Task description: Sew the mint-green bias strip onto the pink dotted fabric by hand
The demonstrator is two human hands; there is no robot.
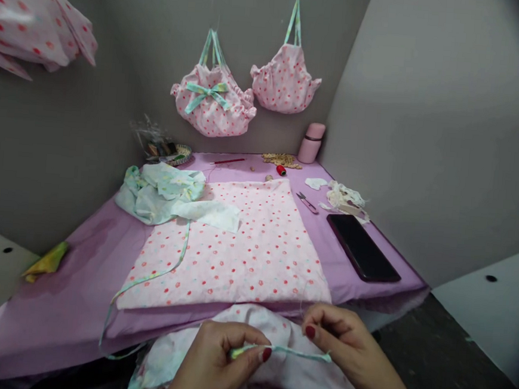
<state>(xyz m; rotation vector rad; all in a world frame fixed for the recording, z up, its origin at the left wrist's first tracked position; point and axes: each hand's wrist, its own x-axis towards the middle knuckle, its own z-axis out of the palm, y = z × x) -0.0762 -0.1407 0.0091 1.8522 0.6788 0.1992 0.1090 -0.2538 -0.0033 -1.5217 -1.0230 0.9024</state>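
My left hand [232, 360] pinches a narrow mint-green fabric strip [301, 353] between thumb and forefinger. The strip's free end points right, close below my right hand. My right hand [336, 335] is closed in a pinch, its fingertips a little above the strip. A faint thread shows by those fingertips; whatever else they hold is too small to make out. Pink dotted cloth [276, 327] lies beneath both hands at the table's front edge. A long thin mint-green cord [180, 263] trails over the dotted fabric piece [255, 254] and off the front.
The purple-covered table [84, 252] carries crumpled mint fabric [161, 190], thread snips [307, 203], a red thread spool [281, 170], a black phone [363, 247], lace [344, 196] and a pink flask [311, 143]. Two dotted garments [218, 119] hang at the back. Grey partitions enclose it.
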